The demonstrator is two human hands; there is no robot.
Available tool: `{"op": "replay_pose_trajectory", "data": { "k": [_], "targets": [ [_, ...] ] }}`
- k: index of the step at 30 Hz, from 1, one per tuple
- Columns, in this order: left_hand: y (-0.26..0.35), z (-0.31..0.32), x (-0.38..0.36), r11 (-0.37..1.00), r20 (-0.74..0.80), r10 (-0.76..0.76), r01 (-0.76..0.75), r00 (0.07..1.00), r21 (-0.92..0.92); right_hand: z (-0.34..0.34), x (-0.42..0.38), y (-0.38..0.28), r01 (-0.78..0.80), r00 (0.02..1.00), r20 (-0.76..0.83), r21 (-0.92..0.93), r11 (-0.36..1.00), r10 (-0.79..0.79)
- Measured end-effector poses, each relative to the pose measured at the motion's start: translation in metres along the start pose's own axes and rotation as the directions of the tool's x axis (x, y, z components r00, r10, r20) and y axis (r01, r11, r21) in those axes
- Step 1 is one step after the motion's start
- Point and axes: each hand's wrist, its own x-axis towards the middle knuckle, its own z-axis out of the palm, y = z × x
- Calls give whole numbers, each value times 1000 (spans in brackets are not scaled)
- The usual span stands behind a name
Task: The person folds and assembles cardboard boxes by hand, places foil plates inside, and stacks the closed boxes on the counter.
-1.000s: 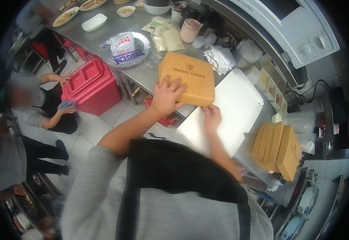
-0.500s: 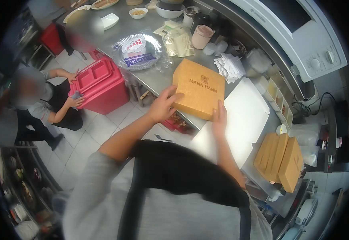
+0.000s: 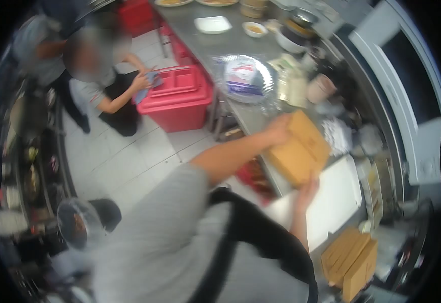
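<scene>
Brown box (image 3: 301, 151) is at the near long edge of the desk (image 3: 202, 44), tilted in view, with a hand on either side. Left hand (image 3: 279, 130) touches its left side, right hand (image 3: 307, 190) its near end. Blur hides the fingers on both: can't tell if they're apart, together or clamped. Also can't tell if the box rests or is slightly raised. White sheet (image 3: 334, 199) just beside it, to the right. Wrapped foil plates (image 3: 248, 81) further up the same edge. White papers (image 3: 336, 136) near the box's far side. More brown boxes (image 3: 349, 260) lean together past the sheet.
</scene>
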Motion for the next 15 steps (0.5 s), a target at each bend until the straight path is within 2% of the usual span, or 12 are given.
{"op": "replay_pose_trajectory", "data": {
  "k": [1, 3, 5, 6, 7, 9, 10, 12, 15],
  "targets": [
    [-4, 10, 2, 985, 12, 72, -73, 997, 158, 0, 2, -4, -4, 1000, 17, 28, 1000, 4],
    [-8, 30, 5, 944, 66, 69, -86, 995, 317, -6, 6, -15, -28, 999, 39, 62, 998, 25],
    [2, 16, 0, 991, 142, -39, 20, 989, 133, -11, 11, -27, -112, 990, 103, 153, 982, 97],
    [14, 3, -1, 994, 201, -65, 81, 977, -68, -17, 12, -34, -159, 982, 134, 192, 968, 135],
    [34, -17, -2, 955, 260, -70, 140, 963, -261, -24, 15, -47, -229, 972, 122, 327, 917, 199],
    [82, -63, -29, 886, 250, -115, 212, 962, -412, -44, 17, -76, -344, 934, 124, 570, 747, 335],
    [92, -78, -47, 840, 251, -135, 245, 958, -484, -59, 19, -86, -407, 903, 156, 604, 685, 399],
    [88, -83, -80, 689, 246, -38, 203, 969, -695, -87, 22, -96, -519, 826, 220, 657, 548, 518],
    [83, -80, -137, 745, 332, -25, 239, 943, -622, -97, 36, -54, -599, 758, 527, 796, 92, 385]
  ]
}}
